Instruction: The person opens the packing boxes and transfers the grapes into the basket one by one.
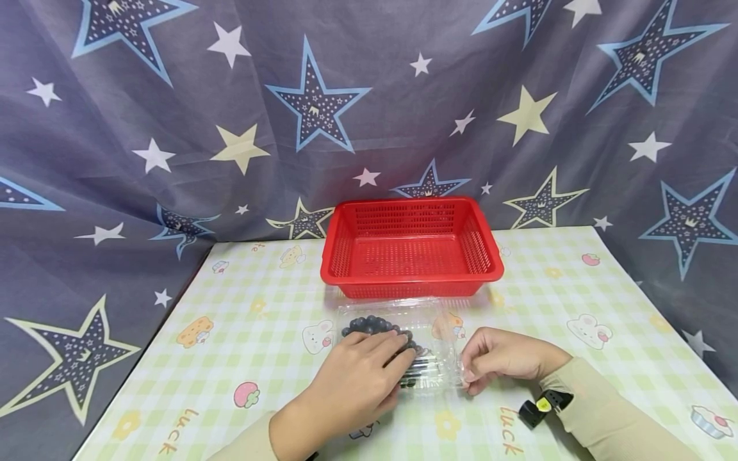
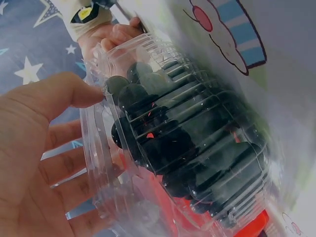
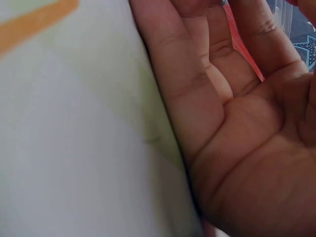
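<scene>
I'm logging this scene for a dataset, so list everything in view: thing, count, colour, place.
Basket: one, red, perforated, far middle of the table, nothing seen inside.
Clamshell box: one, clear plastic, just in front of the basket, between both hands.
Berries: many, dark blue-black, inside the clamshell box.
Tablecloth: one, pale green check with cartoon prints, covering the table.
Backdrop: one, grey-blue cloth with stars, behind the table.
Left hand: one, resting on the box's top.
Right hand: one, fingers pinching the box's right edge.
</scene>
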A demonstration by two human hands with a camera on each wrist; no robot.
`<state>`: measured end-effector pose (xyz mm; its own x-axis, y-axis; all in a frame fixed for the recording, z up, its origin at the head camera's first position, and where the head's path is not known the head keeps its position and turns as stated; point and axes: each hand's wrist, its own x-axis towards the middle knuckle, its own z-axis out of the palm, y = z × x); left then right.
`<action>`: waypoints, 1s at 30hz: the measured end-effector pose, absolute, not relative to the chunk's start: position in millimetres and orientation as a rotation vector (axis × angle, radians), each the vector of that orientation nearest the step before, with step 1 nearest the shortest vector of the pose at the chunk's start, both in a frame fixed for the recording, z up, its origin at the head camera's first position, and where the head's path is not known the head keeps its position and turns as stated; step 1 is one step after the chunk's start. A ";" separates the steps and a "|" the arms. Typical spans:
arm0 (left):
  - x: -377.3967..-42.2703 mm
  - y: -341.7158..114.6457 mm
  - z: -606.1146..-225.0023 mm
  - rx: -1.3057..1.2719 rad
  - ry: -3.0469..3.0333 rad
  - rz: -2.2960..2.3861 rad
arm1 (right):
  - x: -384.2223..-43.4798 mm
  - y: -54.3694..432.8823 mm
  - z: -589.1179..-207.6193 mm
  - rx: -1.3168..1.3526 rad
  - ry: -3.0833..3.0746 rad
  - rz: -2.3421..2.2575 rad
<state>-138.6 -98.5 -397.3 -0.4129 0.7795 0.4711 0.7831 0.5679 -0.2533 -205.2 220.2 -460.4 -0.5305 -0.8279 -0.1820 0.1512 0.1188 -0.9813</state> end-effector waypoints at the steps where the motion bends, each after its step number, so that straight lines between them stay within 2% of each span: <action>1: -138.7 -99.1 -397.3 -1.245 -2.248 -0.002 | -205.4 220.1 -460.2 -0.676 1.590 -1.532; 30: -132.8 -116.8 -392.2 -1.241 -2.266 0.090 | -205.2 220.7 -462.5 -0.673 1.609 -1.514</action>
